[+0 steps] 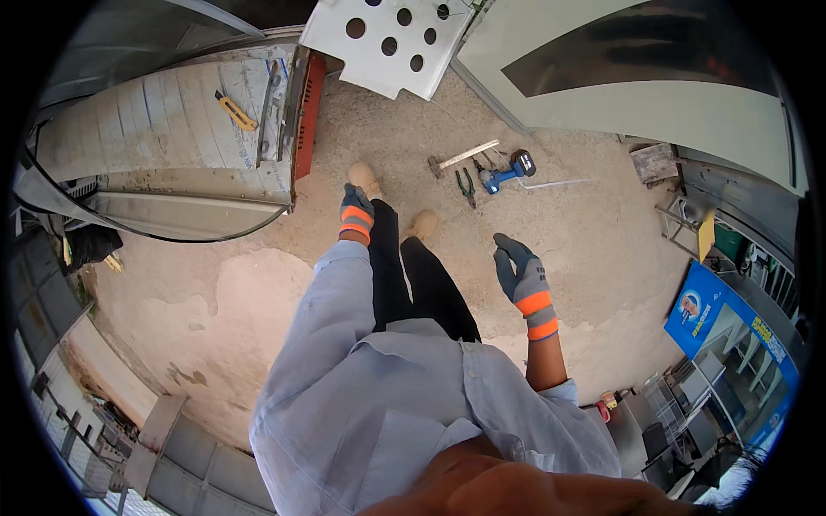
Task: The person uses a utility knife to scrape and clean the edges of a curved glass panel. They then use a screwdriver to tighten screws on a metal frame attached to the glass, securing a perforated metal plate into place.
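Observation:
My left hand [356, 212], in a grey glove with orange bands, hangs over my left shoe with its fingers curled inward. Whether anything is inside those fingers is hidden. On the other side, my right hand [521, 273] wears a matching glove and hovers above the floor, thumb and fingers apart, with nothing between them. Ahead of it on the concrete lie a blue cordless drill [506, 175], pliers with dark green handles [466, 188] and a hammer [465, 155] with a pale wooden handle. A thin pale rod [559, 182] stretches rightward beside the drill. Neither hand touches these tools.
A yellow utility knife [236, 112] and narrow metal strips [269, 112] rest on a worn bench-like surface [172, 120] at left, beside a red perforated edge [310, 116]. Ahead stands a white panel with round holes [387, 64]. A blue sign [699, 310] and racks line the right.

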A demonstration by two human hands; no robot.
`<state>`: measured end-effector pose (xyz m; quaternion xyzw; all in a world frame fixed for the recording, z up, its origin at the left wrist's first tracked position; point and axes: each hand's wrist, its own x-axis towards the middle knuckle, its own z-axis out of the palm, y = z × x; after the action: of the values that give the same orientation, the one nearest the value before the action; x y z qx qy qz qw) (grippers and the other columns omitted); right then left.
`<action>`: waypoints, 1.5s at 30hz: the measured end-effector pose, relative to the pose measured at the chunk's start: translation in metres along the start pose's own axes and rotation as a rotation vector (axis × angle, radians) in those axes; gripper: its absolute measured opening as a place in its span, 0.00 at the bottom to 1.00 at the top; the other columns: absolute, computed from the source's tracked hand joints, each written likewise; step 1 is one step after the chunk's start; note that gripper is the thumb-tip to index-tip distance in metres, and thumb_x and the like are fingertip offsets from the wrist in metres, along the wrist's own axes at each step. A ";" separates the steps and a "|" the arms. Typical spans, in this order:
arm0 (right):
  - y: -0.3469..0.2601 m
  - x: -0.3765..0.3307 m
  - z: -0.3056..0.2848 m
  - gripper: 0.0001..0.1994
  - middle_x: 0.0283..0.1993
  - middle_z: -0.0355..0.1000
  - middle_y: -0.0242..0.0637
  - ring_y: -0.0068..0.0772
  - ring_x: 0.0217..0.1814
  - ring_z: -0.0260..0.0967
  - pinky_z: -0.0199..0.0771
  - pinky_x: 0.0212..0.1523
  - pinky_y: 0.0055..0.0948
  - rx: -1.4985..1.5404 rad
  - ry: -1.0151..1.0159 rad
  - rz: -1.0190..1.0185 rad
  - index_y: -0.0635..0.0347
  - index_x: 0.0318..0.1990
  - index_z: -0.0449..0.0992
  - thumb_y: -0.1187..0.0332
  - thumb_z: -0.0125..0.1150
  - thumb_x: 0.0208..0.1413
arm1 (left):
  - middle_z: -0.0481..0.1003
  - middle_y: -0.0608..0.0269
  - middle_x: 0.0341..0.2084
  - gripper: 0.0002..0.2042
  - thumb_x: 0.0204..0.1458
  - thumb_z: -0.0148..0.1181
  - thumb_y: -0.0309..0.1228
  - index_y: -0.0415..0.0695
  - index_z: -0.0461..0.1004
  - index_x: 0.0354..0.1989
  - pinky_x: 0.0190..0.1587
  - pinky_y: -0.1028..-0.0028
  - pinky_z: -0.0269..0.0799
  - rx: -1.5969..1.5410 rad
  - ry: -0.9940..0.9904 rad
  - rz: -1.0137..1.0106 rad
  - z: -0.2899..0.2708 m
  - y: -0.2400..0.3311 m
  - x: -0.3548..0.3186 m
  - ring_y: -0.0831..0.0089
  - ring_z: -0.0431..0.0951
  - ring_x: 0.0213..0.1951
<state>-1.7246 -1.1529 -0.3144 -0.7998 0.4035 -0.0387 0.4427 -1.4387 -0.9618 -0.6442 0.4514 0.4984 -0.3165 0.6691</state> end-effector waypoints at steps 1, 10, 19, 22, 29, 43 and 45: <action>0.025 -0.004 0.006 0.14 0.47 0.75 0.50 0.48 0.49 0.74 0.72 0.49 0.36 -0.036 -0.038 0.055 0.62 0.50 0.76 0.70 0.57 0.56 | 0.66 0.78 0.13 0.17 0.57 0.53 0.53 0.53 0.75 0.38 0.12 0.83 0.60 0.154 -0.101 -0.081 0.006 -0.022 -0.022 0.82 0.63 0.12; 0.265 0.033 0.100 0.18 0.47 0.76 0.48 0.51 0.51 0.72 0.71 0.53 0.42 -0.148 -0.280 0.571 0.56 0.47 0.78 0.56 0.54 0.56 | 0.67 0.79 0.18 0.22 0.56 0.51 0.56 0.56 0.74 0.50 0.15 0.81 0.60 1.044 -0.331 -0.534 0.035 -0.135 -0.117 0.86 0.61 0.14; 0.495 0.101 0.199 0.15 0.43 0.79 0.39 0.37 0.45 0.74 0.72 0.47 0.36 -0.004 -0.006 0.768 0.61 0.45 0.78 0.61 0.52 0.58 | 0.77 0.63 0.29 0.18 0.61 0.52 0.42 0.44 0.70 0.52 0.26 0.76 0.75 1.446 -0.231 -0.219 0.066 -0.189 -0.027 0.77 0.76 0.26; 0.582 0.118 0.241 0.18 0.49 0.75 0.45 0.48 0.52 0.71 0.70 0.52 0.39 0.101 0.151 0.960 0.57 0.50 0.76 0.59 0.52 0.56 | 0.77 0.61 0.32 0.17 0.61 0.51 0.38 0.43 0.69 0.55 0.31 0.74 0.74 1.476 -0.600 -0.069 0.100 -0.203 0.001 0.76 0.77 0.30; 0.638 0.227 0.259 0.30 0.57 0.68 0.57 0.54 0.60 0.66 0.66 0.59 0.42 -0.029 0.335 1.145 0.62 0.62 0.64 0.54 0.52 0.54 | 0.75 0.60 0.37 0.19 0.63 0.48 0.33 0.37 0.65 0.59 0.40 0.75 0.74 1.391 -1.006 0.303 0.201 -0.239 0.059 0.76 0.76 0.36; 0.751 0.279 0.300 0.23 0.45 0.75 0.45 0.38 0.46 0.74 0.73 0.50 0.36 1.108 0.888 0.951 0.62 0.50 0.70 0.76 0.67 0.44 | 0.73 0.62 0.37 0.17 0.62 0.47 0.27 0.39 0.66 0.58 0.45 0.76 0.74 1.116 -1.027 0.591 0.270 -0.251 0.052 0.78 0.74 0.39; 0.736 0.266 0.301 0.19 0.43 0.76 0.42 0.34 0.44 0.73 0.73 0.49 0.33 1.082 1.006 0.757 0.62 0.47 0.72 0.79 0.65 0.44 | 0.74 0.61 0.36 0.16 0.62 0.47 0.27 0.39 0.67 0.57 0.42 0.78 0.74 1.202 -1.041 0.600 0.268 -0.255 0.042 0.78 0.75 0.38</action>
<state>-1.8698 -1.3376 -1.1195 -0.1735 0.7210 -0.4289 0.5159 -1.5465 -1.3076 -0.7323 0.6401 -0.2664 -0.5038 0.5153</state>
